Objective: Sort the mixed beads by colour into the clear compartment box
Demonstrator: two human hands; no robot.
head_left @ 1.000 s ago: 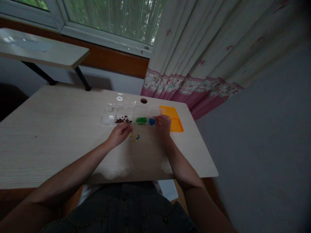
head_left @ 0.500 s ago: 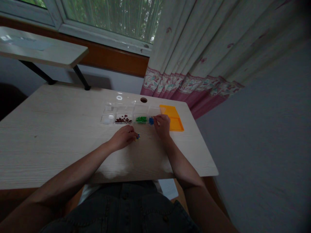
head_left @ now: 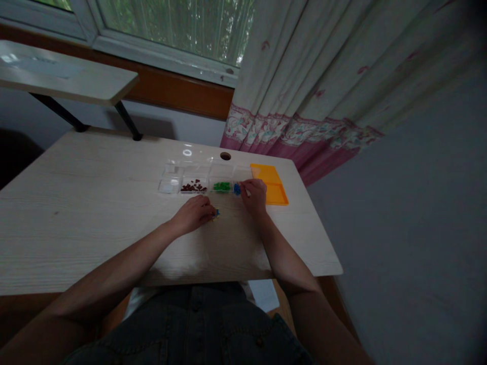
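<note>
A clear compartment box (head_left: 171,177) lies on the pale wooden table (head_left: 95,213), holding dark red pieces (head_left: 194,187), green pieces (head_left: 221,187) and blue pieces (head_left: 236,189) in separate cells. My left hand (head_left: 194,214) rests curled over a small pile of yellow and blue pieces (head_left: 216,213) in front of the box, covering most of them. My right hand (head_left: 254,195) lies closed at the box's right end, beside the blue pieces; what its fingers hold is hidden.
An orange lid (head_left: 272,185) lies right of the box. A round cable hole (head_left: 225,156) is at the table's far edge. A second table (head_left: 64,76) stands under the window at back left. A curtain (head_left: 323,91) hangs at right.
My left hand slid right and now covers most of the loose yellow and blue pile. My right hand stayed at the box's right end.
</note>
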